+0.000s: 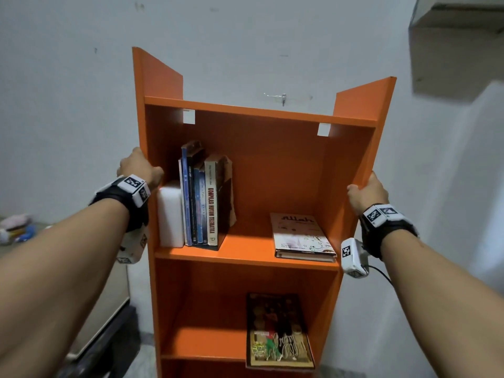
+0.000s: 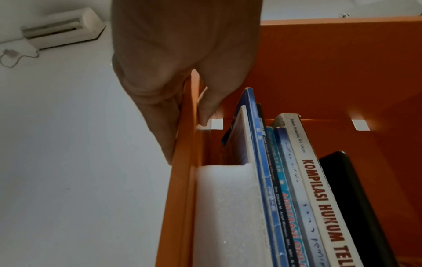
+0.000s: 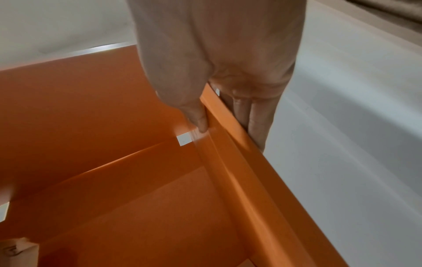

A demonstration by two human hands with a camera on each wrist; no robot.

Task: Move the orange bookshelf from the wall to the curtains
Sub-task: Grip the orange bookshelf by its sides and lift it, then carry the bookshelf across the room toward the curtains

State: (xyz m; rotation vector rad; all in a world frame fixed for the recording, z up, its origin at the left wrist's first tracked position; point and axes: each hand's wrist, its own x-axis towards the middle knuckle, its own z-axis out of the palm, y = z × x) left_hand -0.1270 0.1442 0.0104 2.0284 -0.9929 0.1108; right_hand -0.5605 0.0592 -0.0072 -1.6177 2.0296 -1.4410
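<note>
The orange bookshelf stands in front of a white wall, leaning slightly to the left in the head view. My left hand grips its left side panel, thumb inside and fingers outside. My right hand grips the right side panel the same way, thumb inside, fingers outside. Upright books and a white foam block stand on the upper shelf at the left. A book lies flat at the right. Another book leans on the shelf below.
A white wall rises behind the shelf, with a small hook on it. A low cabinet stands at the left with small items on top. A boxy fixture hangs at the upper right. An air conditioner is mounted on the wall.
</note>
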